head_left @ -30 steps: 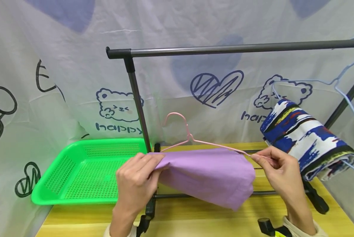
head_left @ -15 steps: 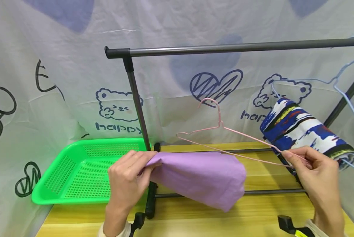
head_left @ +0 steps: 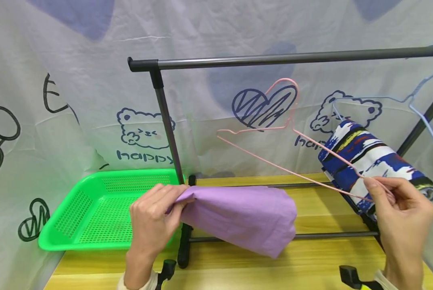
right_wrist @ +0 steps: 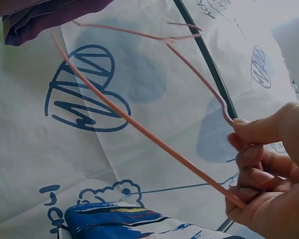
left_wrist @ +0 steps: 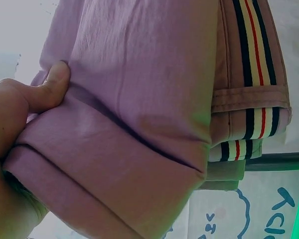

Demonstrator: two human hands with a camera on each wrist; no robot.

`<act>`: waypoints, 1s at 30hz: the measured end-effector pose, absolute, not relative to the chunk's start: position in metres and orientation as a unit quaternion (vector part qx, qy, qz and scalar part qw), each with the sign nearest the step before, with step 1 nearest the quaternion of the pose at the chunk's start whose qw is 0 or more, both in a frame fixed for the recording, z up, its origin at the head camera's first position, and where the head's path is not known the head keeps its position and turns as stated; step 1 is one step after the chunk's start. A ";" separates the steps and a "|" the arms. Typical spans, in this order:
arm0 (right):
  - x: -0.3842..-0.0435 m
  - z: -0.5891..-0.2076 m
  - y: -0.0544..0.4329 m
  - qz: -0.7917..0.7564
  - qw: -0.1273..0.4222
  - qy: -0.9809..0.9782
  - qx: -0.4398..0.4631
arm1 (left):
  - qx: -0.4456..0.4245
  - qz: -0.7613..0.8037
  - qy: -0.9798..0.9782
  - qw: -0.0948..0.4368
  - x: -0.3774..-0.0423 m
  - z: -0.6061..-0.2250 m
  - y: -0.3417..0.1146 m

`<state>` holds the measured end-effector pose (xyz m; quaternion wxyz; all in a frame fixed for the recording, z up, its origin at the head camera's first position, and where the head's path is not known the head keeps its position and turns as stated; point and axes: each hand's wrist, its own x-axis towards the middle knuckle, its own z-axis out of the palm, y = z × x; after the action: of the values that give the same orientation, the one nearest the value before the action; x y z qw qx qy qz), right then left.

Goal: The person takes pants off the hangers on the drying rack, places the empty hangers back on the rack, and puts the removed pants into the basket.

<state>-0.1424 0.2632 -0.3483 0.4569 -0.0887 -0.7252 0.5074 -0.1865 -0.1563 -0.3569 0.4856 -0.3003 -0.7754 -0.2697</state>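
My left hand (head_left: pixel 153 215) grips one end of the folded purple pants (head_left: pixel 240 215), which hang out sideways in front of the rack. In the left wrist view, the thumb presses on the purple cloth (left_wrist: pixel 134 89), and a striped waistband (left_wrist: pixel 256 55) shows at the far end. The right hand (head_left: pixel 401 205) pinches one corner of a pink hanger (head_left: pixel 260 155), tilted with its hook up and to the left. In the right wrist view, the curled right fingers (right_wrist: pixel 259 169) hold that hanger's corner. The hanger and pants are apart.
A black clothes rack (head_left: pixel 245 62) stands on the wooden table (head_left: pixel 260 272). A light blue hanger (head_left: pixel 416 94) on its bar carries a blue-and-white patterned garment (head_left: pixel 376 165), just behind my right hand. To the left lies a green basket (head_left: pixel 87 177). A printed curtain (head_left: pixel 216 24) hangs behind.
My right hand has drawn the pink hanger rightward, off the purple pants, and the hanger's hook has risen. The left hand with the pants has shifted slightly left.
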 end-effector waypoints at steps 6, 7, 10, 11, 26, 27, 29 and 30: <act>-0.141 -0.346 0.262 0.578 0.507 -0.637 -0.053 | -0.299 -0.270 -0.778 0.482 -0.188 -0.358 -0.157; -0.141 -0.346 0.262 0.582 0.514 -0.628 -0.050 | -0.299 -0.269 -0.779 0.482 -0.188 -0.358 -0.157; -0.141 -0.347 0.260 0.615 0.540 -0.574 -0.024 | -0.298 -0.267 -0.780 0.481 -0.189 -0.358 -0.158; -0.142 -0.347 0.259 0.636 0.546 -0.545 -0.008 | -0.297 -0.267 -0.781 0.481 -0.189 -0.358 -0.158; -0.152 -0.348 0.251 0.670 0.581 -0.462 0.007 | -0.296 -0.267 -0.783 0.477 -0.191 -0.361 -0.159; -0.152 -0.348 0.250 0.665 0.581 -0.468 0.008 | -0.295 -0.267 -0.783 0.477 -0.192 -0.361 -0.159; -0.153 -0.348 0.250 0.661 0.577 -0.481 0.004 | -0.294 -0.267 -0.785 0.476 -0.192 -0.361 -0.160; -0.153 -0.348 0.249 0.650 0.573 -0.499 -0.010 | -0.294 -0.267 -0.785 0.475 -0.192 -0.361 -0.160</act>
<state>-0.1534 0.2494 -0.3478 0.5727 -0.0096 -0.4991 0.6502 -0.1918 -0.1599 -0.3613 0.4752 -0.2942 -0.7852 -0.2666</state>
